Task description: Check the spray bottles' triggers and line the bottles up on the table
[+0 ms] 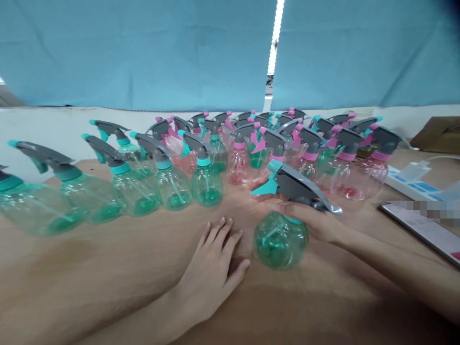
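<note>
My right hand (298,213) is wrapped round the neck of a green spray bottle (278,244), which has a grey head and a turquoise trigger and collar. The bottle is slightly tilted; whether its base touches the table cannot be told. Flat on the wooden table (136,282) lies my left hand (215,261), palm down with fingers stretched, holding nothing. Just beyond it stands another green spray bottle (207,184), the closest of a row of green bottles running off to the left. Fingers of my right hand are partly hidden behind the held bottle's head.
Pink spray bottles (372,172), mixed with green ones, crowd the back of the table. On the right are a phone (424,230), a white power strip (413,184) with a plug, and a brown box (436,136). A blue cloth (143,52) hangs behind.
</note>
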Demonstrator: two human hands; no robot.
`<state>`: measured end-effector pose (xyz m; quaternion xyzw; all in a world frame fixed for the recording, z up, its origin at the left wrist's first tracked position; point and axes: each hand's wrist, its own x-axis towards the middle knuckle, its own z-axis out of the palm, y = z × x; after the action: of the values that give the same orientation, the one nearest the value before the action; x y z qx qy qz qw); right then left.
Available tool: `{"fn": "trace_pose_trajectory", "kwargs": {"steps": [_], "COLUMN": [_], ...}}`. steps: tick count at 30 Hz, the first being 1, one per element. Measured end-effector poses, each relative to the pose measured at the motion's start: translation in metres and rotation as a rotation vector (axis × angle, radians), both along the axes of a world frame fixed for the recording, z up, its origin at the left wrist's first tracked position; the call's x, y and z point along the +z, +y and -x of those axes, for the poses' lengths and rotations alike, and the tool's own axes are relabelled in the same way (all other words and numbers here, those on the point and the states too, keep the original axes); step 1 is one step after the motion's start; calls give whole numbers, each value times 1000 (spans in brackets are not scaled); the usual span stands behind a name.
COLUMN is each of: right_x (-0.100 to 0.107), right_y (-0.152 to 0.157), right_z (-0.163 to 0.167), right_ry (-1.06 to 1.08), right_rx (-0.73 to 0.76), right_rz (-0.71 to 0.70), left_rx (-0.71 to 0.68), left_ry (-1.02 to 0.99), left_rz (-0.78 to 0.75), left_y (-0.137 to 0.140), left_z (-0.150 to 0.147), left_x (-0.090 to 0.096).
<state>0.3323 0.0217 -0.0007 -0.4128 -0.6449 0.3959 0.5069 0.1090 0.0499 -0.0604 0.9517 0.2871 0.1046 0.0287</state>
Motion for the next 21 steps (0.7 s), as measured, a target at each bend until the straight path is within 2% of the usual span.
{"fn": "trace_pose_trajectory", "kwargs": {"steps": [10, 14, 19, 21], "right_x": [-12, -11, -9, -9], "right_y": [0, 1, -1, -1], "right_z": [-6, -6, -3, -3], "right_ry": [-7, -17, -34, -82], "right_rx": [-73, -87, -174, -197], "right_rz": [43, 17, 65, 40], "left_rx": [1, -2, 0, 1], "left_ry": [-4, -7, -8, -5], "left_rz": [-1, 7, 3, 4], "left_y": [1, 1, 1, 0], "left_z": [0, 0, 0, 1], "left_x": [-3, -3, -3, -2]}}
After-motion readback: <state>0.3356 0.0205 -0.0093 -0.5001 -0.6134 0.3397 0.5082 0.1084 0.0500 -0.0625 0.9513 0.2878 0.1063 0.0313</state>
